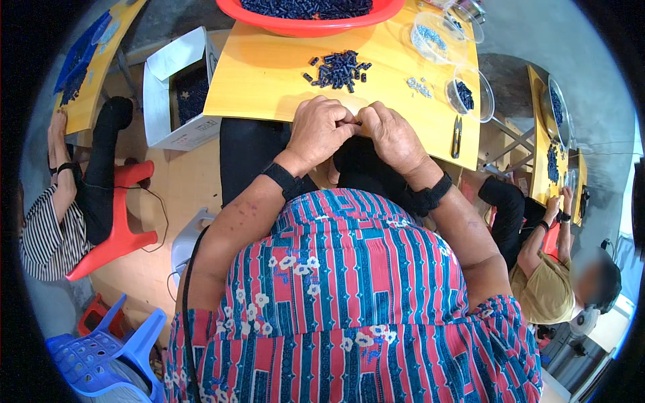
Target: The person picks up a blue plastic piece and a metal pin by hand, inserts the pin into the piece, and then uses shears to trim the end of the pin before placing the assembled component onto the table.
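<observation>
As both hands meet near the front edge of a yellow table, just above the middle of the frame, the left hand and the right hand press thumbs and fingers together, tip to tip. What they pinch is too small and too well covered to tell. Just beyond the knuckles, in the upper middle of the frame, a loose pile of small dark pieces lies on the tabletop. Above it, a red basin filled with more such pieces is cut off by the top edge. Toward the upper right sit a scatter of small pale pieces, a clear tub with dark pieces inside, and a clear bowl of light blue bits. Black snips lie near the table's right corner. Dark bands circle both wrists above a blue and pink patterned garment. At upper left, a white box stands open beside the table, dark contents within. A co-worker in a striped top sits at far left on a red chair; another, in a mustard top, works at far right. A blue plastic chair occupies the lower left.
</observation>
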`<state>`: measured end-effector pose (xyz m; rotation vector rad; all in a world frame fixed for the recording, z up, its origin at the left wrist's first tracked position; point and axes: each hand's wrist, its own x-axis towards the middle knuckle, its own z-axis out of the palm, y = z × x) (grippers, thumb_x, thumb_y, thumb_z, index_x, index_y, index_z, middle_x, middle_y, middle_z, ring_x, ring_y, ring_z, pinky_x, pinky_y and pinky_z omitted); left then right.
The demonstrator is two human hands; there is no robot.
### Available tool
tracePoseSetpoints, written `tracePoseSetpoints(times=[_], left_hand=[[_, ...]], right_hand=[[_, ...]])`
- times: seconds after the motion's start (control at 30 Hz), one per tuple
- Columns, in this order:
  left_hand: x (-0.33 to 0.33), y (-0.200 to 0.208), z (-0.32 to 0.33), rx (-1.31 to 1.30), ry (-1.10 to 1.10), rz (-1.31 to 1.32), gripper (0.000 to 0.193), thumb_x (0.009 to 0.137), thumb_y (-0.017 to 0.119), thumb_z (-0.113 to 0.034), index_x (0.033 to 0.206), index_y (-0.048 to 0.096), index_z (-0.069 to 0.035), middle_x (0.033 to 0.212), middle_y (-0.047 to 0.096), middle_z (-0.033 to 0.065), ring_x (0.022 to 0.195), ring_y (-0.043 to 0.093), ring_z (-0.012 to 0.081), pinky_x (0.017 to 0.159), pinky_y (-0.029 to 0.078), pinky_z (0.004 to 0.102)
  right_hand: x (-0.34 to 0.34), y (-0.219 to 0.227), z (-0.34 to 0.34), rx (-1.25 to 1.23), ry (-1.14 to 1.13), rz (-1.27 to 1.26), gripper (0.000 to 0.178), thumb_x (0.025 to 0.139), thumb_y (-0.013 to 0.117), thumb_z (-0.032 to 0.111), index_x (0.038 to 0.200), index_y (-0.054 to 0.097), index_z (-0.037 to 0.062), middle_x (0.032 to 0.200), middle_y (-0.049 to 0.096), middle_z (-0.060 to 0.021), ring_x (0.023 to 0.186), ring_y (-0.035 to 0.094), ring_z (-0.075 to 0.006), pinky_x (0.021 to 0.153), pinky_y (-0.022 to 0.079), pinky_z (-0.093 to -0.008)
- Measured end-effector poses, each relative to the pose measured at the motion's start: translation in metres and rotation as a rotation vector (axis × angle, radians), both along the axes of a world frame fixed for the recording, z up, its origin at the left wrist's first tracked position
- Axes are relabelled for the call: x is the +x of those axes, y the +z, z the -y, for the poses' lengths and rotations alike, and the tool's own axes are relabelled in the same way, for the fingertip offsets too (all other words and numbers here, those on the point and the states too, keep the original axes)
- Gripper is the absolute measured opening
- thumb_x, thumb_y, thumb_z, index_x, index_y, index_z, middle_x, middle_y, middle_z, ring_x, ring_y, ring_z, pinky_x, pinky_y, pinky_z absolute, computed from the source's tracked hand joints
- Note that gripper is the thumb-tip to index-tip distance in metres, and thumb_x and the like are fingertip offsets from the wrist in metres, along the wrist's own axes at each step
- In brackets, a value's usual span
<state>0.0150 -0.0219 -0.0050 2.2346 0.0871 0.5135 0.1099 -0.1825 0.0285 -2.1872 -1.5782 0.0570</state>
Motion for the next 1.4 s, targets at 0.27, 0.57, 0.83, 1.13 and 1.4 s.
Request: tracePoseSetpoints(times=[0.27, 0.57, 0.83, 1.13, 1.4], left_hand=[[0.0, 0.003, 0.001, -0.033, -0.001, -0.013, 0.014, 0.07, 0.079, -0.015, 0.073, 0.07, -0.005, 0.071, 0.065, 0.0067, 0.073, 0.059, 0.0259, 0.07, 0.048, 0.0381], [-0.001, -0.002, 0.0, -0.041, 0.004, 0.008, 0.012, 0.072, 0.075, -0.015, 0.075, 0.071, -0.004, 0.071, 0.065, 0.0073, 0.072, 0.059, 0.0257, 0.069, 0.048, 0.0379], [-0.001, 0.001, 0.001, -0.15, 0.002, 0.031, 0.012, 0.075, 0.074, -0.017, 0.078, 0.072, -0.006, 0.071, 0.064, 0.0072, 0.071, 0.058, 0.0247, 0.069, 0.047, 0.0373], [-0.002, 0.003, 0.002, -0.116, 0.01, 0.014, 0.012, 0.075, 0.074, -0.018, 0.075, 0.072, -0.006, 0.07, 0.065, 0.0071, 0.07, 0.059, 0.0249, 0.069, 0.048, 0.0369], [-0.001, -0.004, 0.002, -0.075, 0.001, 0.067, 0.012, 0.072, 0.075, -0.019, 0.073, 0.071, -0.008, 0.069, 0.065, 0.0067, 0.07, 0.059, 0.0264, 0.068, 0.047, 0.0381]], right_hand=[[0.006, 0.002, -0.001, -0.003, 0.097, 0.058, 0.014, 0.09, 0.057, 0.018, 0.09, 0.052, 0.005, 0.087, 0.054, -0.0163, 0.078, 0.059, -0.0373, 0.068, 0.049, -0.0457], [-0.013, 0.001, 0.0, 0.249, -0.087, -0.289, 0.024, 0.083, 0.057, -0.005, 0.103, 0.064, 0.0082, 0.086, 0.065, -0.0143, 0.081, 0.067, -0.0327, 0.071, 0.054, -0.0354], [-0.017, -0.029, 0.007, 0.529, -0.366, -0.992, 0.026, 0.089, 0.06, -0.006, 0.115, 0.063, -0.0003, 0.091, 0.072, -0.0101, 0.081, 0.07, -0.0133, 0.074, 0.057, -0.0264], [-0.015, -0.032, 0.006, 0.447, -0.341, -0.717, 0.011, 0.083, 0.067, -0.004, 0.093, 0.069, -0.0003, 0.084, 0.07, -0.0098, 0.075, 0.069, -0.0151, 0.07, 0.055, -0.0266], [-0.008, -0.032, 0.008, 0.376, -0.177, -0.475, 0.015, 0.079, 0.065, -0.011, 0.088, 0.066, 0.0006, 0.083, 0.066, -0.0096, 0.076, 0.067, -0.0188, 0.07, 0.054, -0.0276]])
